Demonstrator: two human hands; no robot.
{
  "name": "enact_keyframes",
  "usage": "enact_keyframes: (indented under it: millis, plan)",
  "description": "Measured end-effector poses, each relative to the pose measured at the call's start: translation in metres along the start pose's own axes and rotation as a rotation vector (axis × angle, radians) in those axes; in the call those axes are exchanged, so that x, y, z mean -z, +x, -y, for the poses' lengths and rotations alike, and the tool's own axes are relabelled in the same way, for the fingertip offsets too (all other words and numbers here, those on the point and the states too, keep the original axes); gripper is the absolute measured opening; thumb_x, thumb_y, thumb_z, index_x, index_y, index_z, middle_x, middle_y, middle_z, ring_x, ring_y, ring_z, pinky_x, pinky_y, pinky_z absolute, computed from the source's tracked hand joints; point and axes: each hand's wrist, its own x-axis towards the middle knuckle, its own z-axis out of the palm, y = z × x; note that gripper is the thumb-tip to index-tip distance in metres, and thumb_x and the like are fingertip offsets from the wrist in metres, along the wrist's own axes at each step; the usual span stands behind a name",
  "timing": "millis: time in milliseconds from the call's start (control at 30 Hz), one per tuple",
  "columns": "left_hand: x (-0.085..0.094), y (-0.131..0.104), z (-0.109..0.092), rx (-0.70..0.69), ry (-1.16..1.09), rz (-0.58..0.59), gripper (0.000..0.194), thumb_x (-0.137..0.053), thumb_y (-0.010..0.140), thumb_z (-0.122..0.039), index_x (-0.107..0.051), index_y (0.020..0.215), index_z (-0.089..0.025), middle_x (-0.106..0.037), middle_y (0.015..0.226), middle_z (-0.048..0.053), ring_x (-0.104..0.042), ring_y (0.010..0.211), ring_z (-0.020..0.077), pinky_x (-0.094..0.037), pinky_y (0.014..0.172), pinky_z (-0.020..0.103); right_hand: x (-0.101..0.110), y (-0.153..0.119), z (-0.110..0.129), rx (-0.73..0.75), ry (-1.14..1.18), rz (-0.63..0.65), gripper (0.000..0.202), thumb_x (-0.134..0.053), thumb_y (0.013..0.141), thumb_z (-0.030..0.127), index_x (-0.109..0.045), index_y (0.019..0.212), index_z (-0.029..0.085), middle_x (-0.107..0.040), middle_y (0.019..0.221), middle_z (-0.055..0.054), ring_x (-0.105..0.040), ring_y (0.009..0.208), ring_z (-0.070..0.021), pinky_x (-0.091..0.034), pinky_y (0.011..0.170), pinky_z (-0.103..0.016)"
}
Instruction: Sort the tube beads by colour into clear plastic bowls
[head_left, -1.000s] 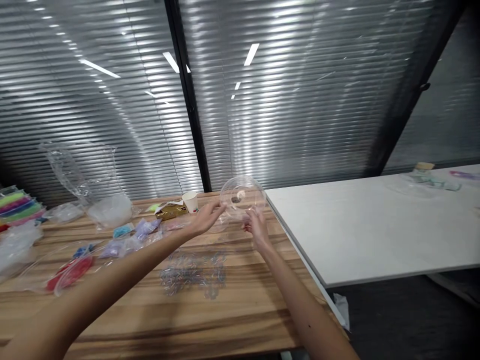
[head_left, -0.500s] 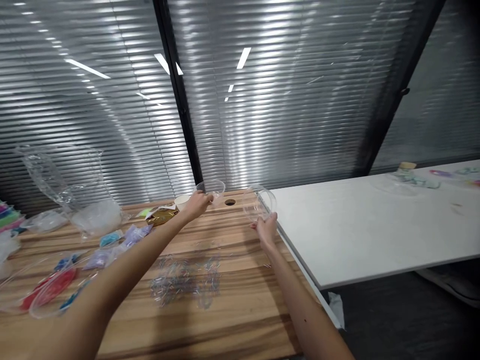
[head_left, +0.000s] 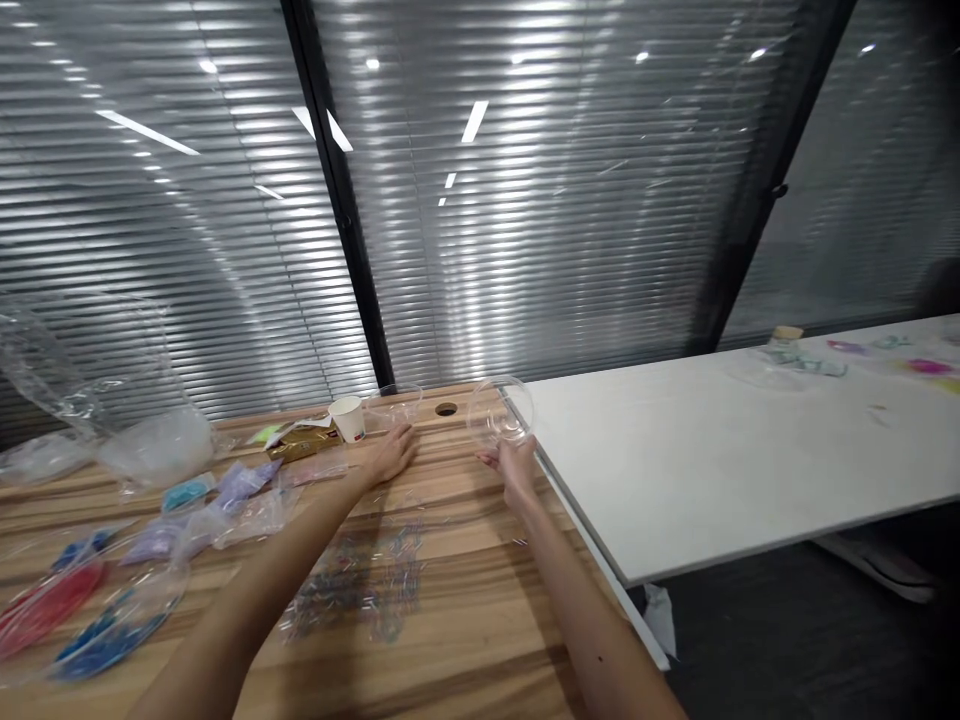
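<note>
My right hand (head_left: pixel 512 470) grips the near rim of a clear round plastic bowl (head_left: pixel 501 408), raised close to the seam between the two tables. At the back of the wooden table (head_left: pixel 480 620), my left hand (head_left: pixel 394 453) rests low with its fingers stretched forward, holding nothing. Just beyond those fingers stands another clear plastic bowl (head_left: pixel 397 400). Beside it on the left is a white paper cup (head_left: pixel 347 418). A loose patch of small shiny pieces (head_left: pixel 360 580) lies nearer me, below my left hand; their kind is too blurred to tell.
On the left lie a gold packet (head_left: pixel 304 440), purple bags (head_left: pixel 244 484), a light-blue packet (head_left: pixel 187 492) and clear containers with red (head_left: pixel 52 605) and blue contents (head_left: pixel 112 635). A cable hole (head_left: pixel 446 409) pierces the wood. A white table (head_left: pixel 735 470) adjoins on the right.
My left hand has let go of its clear bowl, which now stands on the table, and has drawn back slightly. My right hand still holds its bowl. The view has turned a little right.
</note>
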Motion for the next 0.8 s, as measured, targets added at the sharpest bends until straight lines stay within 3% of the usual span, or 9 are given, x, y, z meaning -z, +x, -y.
enact_keyframes:
  millis: [167, 333, 400, 500, 633, 700, 800]
  plan:
    - [0.002, -0.018, 0.008, 0.070, -0.124, 0.123, 0.062, -0.016, 0.090, -0.048, -0.024, 0.138, -0.009, -0.021, 0.143, 0.012, -0.021, 0.132, 0.0218, -0.018, 0.110, 0.036, -0.001, -0.002, 0.005, -0.078, 0.056, -0.013, 0.055, -0.045, 0.074, 0.016, -0.023, 0.124, 0.019, -0.057, 0.063, 0.005, -0.063, 0.054, -0.0147, -0.056, 0.053, -0.027]
    - [0.026, -0.044, -0.007, -0.066, -0.230, 0.239, 0.055, -0.018, 0.090, -0.051, -0.036, 0.134, -0.023, -0.030, 0.140, 0.000, -0.029, 0.129, 0.0153, -0.019, 0.110, 0.028, -0.002, 0.000, 0.005, -0.121, 0.087, -0.022, 0.055, -0.046, 0.074, 0.016, -0.023, 0.124, 0.020, -0.058, 0.063, 0.005, -0.063, 0.054, -0.0139, -0.056, 0.053, -0.026]
    - [0.029, -0.039, -0.014, -0.101, -0.276, 0.214, 0.054, -0.018, 0.090, -0.051, -0.036, 0.134, -0.024, -0.030, 0.140, 0.000, -0.028, 0.130, 0.0147, -0.018, 0.110, 0.027, -0.002, 0.001, 0.005, -0.131, 0.097, -0.024, 0.057, -0.046, 0.073, 0.015, -0.023, 0.125, 0.020, -0.057, 0.063, 0.005, -0.063, 0.054, -0.0136, -0.056, 0.054, -0.025]
    - [0.020, -0.014, -0.022, -0.004, -0.262, 0.126, 0.062, -0.020, 0.089, -0.053, -0.021, 0.140, -0.018, -0.016, 0.145, 0.005, -0.016, 0.134, 0.0183, -0.013, 0.111, 0.032, -0.001, 0.001, 0.005, -0.128, 0.102, -0.035, 0.055, -0.045, 0.072, 0.014, -0.026, 0.124, 0.021, -0.058, 0.065, 0.005, -0.062, 0.053, -0.0128, -0.056, 0.052, -0.025]
    - [0.004, 0.016, -0.032, 0.019, -0.245, 0.149, 0.068, -0.021, 0.087, -0.055, -0.019, 0.140, -0.011, -0.011, 0.145, 0.011, -0.012, 0.134, 0.0221, -0.011, 0.111, 0.036, -0.001, 0.000, 0.009, -0.101, 0.092, -0.052, 0.054, -0.043, 0.071, 0.013, -0.029, 0.123, 0.019, -0.057, 0.063, 0.005, -0.061, 0.050, -0.0127, -0.055, 0.049, -0.024]
    - [0.001, 0.015, -0.040, 0.009, -0.238, 0.167, 0.068, -0.020, 0.088, -0.054, -0.021, 0.139, -0.009, -0.010, 0.145, 0.011, -0.009, 0.135, 0.0217, -0.009, 0.111, 0.037, -0.001, -0.001, 0.011, -0.088, 0.092, -0.058, 0.055, -0.042, 0.072, 0.013, -0.027, 0.124, 0.018, -0.056, 0.062, 0.005, -0.061, 0.050, -0.0128, -0.055, 0.051, -0.024]
    - [0.007, -0.008, -0.050, -0.017, -0.243, 0.220, 0.065, -0.015, 0.089, -0.051, -0.019, 0.139, -0.009, -0.011, 0.145, 0.009, -0.012, 0.134, 0.0193, -0.011, 0.111, 0.034, 0.000, 0.000, 0.012, -0.070, 0.090, -0.055, 0.054, -0.041, 0.071, 0.013, -0.028, 0.123, 0.018, -0.057, 0.064, 0.004, -0.061, 0.049, -0.0127, -0.054, 0.050, -0.024]
